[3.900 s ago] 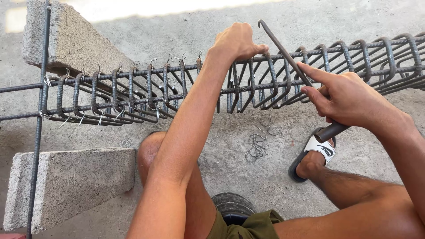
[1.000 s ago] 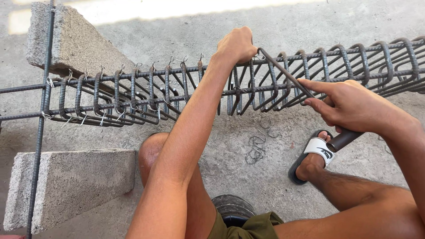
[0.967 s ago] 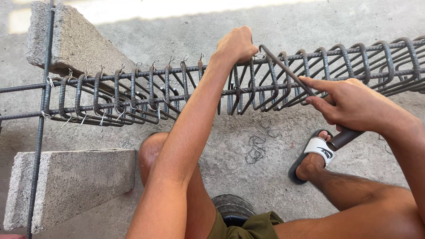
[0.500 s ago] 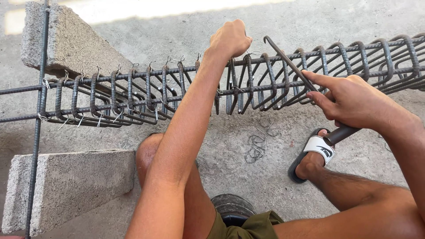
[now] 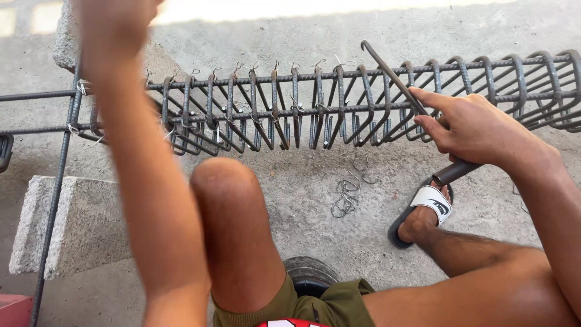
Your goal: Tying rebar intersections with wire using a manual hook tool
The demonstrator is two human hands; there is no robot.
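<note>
From the head camera, a long cage of dark steel reinforcing bars (image 5: 339,103) lies level across the view, its left part resting on grey concrete blocks (image 5: 78,224) and its stirrup loops standing close together along the lengthwise rods.

As for progress, many of the loops from the left through the middle carry small twists of thin tie wire (image 5: 295,65) at the top rod, so those joints look tied. Toward the right end I can make out no such twists, so those loops seem left to do, though the far ones are too small to be sure. A few bent scraps of loose wire (image 5: 351,191) lie on the concrete floor (image 5: 290,30) beneath the cage.

The right hand (image 5: 478,130) is closed around a slim dark metal hook tool with a thick handle (image 5: 393,75); the forefinger runs along the shaft, and the hooked tip rises above the cage's top rod. The left hand (image 5: 115,18) is raised at the upper left, blurred and cut off by the frame edge; it is off the cage, and whether it is spread or closed cannot be told.

No packages or signs show. The only marking is a dark emblem on the white strap of a black slide sandal (image 5: 430,206) on the right foot.
</note>
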